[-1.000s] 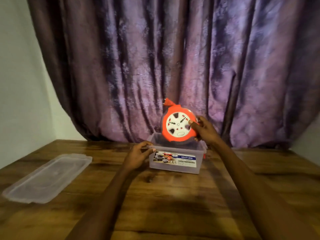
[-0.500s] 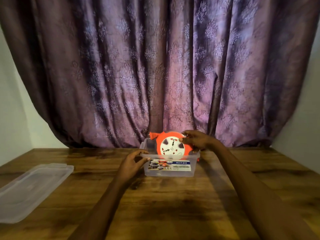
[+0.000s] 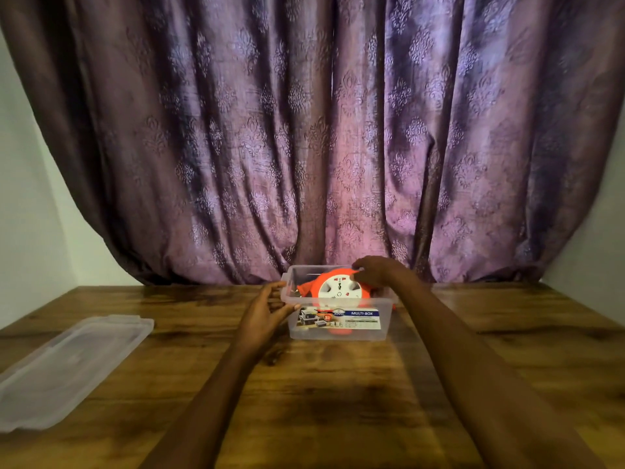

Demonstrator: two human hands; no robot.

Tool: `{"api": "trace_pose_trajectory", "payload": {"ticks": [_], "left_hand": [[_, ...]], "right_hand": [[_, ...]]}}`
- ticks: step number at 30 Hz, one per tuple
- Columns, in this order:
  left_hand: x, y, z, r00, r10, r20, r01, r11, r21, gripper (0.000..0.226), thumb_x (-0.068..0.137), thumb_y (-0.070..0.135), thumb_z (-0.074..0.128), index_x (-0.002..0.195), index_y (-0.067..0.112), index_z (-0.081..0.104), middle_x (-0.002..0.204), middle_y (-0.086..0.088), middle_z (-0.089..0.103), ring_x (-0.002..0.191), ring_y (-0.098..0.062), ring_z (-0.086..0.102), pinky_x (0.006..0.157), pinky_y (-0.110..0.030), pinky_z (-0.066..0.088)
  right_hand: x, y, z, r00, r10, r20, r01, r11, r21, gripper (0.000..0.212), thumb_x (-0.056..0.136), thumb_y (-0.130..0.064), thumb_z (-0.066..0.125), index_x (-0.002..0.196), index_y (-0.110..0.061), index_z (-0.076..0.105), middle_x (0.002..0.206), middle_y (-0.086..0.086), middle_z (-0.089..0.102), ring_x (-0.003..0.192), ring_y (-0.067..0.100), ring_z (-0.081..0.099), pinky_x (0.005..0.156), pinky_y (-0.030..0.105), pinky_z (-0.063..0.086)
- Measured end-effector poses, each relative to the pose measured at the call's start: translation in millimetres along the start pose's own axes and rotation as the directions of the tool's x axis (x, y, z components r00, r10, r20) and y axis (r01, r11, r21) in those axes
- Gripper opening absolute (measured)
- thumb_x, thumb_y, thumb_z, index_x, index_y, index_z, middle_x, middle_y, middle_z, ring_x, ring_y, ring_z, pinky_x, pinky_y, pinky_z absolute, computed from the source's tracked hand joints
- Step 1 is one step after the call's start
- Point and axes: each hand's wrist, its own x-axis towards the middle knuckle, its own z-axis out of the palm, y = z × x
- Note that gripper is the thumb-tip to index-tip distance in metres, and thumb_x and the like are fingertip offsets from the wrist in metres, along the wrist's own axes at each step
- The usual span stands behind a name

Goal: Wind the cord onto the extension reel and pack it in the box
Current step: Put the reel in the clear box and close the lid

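The orange extension reel (image 3: 338,288) with a white socket face sits tilted inside the clear plastic box (image 3: 340,328), which carries a "MULTI-BOX" label on its front wall. My right hand (image 3: 373,273) rests over the reel's top right edge, fingers curled on it. At the box's left end, my left hand (image 3: 267,311) holds the rim and wall. The cord is not visible apart from the reel.
The box's clear lid (image 3: 67,367) lies flat on the wooden table (image 3: 338,401) at the left. A purple patterned curtain (image 3: 321,147) hangs right behind the box. Pale walls flank it on both sides.
My right hand has lowered the reel from above the box down into it. The left hand has stayed at the box's left end.
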Motion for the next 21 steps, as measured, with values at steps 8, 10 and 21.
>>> {"api": "trace_pose_trajectory", "payload": {"ticks": [8,10,21], "left_hand": [[-1.7,0.9,1.1,1.0,-0.026,0.01,0.027,0.999,-0.019,0.057,0.066,0.045,0.086,0.116,0.04,0.059,0.113,0.001,0.072,0.103,-0.019,0.071,0.08,-0.049,0.061],[-3.7,5.1,-1.4,0.999,-0.013,0.04,0.012,1.0,0.027,0.06,0.065,0.047,0.086,0.116,0.049,0.055,0.113,0.009,0.072,0.103,-0.011,0.07,0.081,-0.039,0.062],[-35.3,1.8,-128.8,0.877,-0.055,-0.478,0.472,0.295,0.831,0.055,0.086,0.043,0.053,0.131,0.012,0.044,0.137,-0.016,0.05,0.126,-0.039,0.045,0.11,-0.054,0.032]], "right_hand": [[-5.6,-4.6,19.6,0.984,0.02,-0.179,-0.051,0.984,-0.171,0.043,0.092,-0.049,0.059,0.132,-0.035,0.054,0.133,0.003,0.063,0.117,0.026,0.06,0.092,0.037,0.043],[-8.4,-6.2,19.1,0.971,0.0,-0.238,-0.026,0.994,-0.104,0.038,0.094,-0.043,0.056,0.13,-0.033,0.059,0.135,0.002,0.061,0.118,0.026,0.06,0.096,0.04,0.046],[-43.7,-102.0,59.1,0.657,-0.499,-0.565,0.539,0.835,-0.112,0.032,0.095,-0.033,0.058,0.124,-0.022,0.067,0.122,0.002,0.067,0.113,0.024,0.061,0.093,0.038,0.045]]}}
